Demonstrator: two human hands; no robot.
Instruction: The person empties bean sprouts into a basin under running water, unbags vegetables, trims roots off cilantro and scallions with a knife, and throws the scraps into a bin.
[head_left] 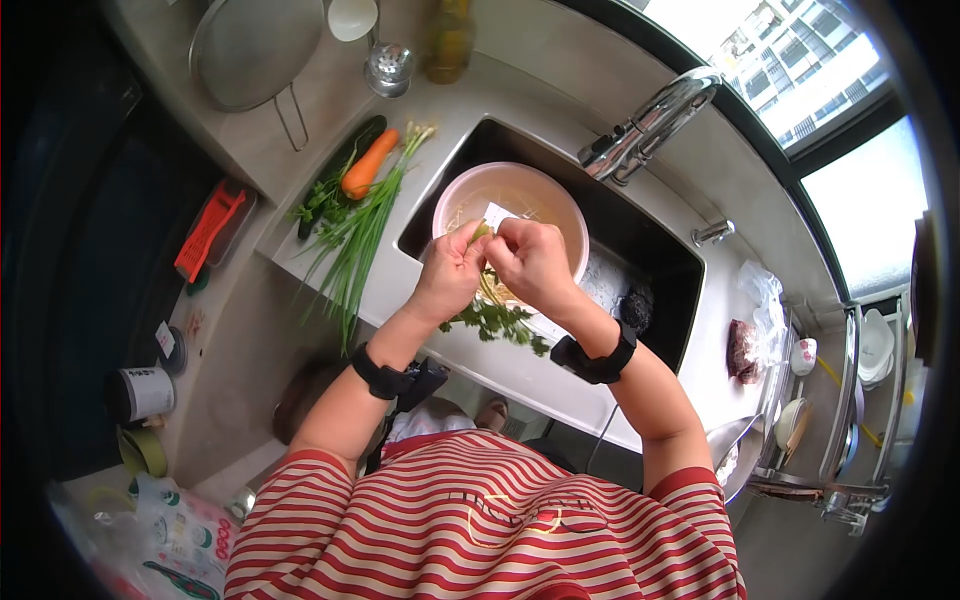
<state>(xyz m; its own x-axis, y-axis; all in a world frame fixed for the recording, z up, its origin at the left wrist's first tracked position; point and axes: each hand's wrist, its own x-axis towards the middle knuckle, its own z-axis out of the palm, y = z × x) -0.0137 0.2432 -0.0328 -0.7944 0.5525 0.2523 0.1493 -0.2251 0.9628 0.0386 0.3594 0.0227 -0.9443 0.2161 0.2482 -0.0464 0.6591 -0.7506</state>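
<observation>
A bunch of leafy herbs (pixel 500 322), resembling cilantro or Chinese celery, hangs with its leaves toward me and its pale stems up between my hands. My left hand (pixel 452 270) pinches the stem end, where a yellow-green bit shows. Fingers bent, my right hand (pixel 535 262) is closed at the same spot, touching the left fingertips. What exactly each fingertip grips is partly hidden. Beneath both hands is a pink basin (pixel 577 215) of water with pale thin strands in it. A small white piece (pixel 497 214) shows just beyond my fingers.
The basin stands in a dark sink (pixel 655 265) under a chrome faucet (pixel 650 125). Left on the counter lie a carrot (pixel 370 163), green onions (pixel 362 245) and a dark green cucumber-like vegetable (pixel 368 133). A strainer (pixel 255 55) stands behind; a dish rack (pixel 850 400) is at right.
</observation>
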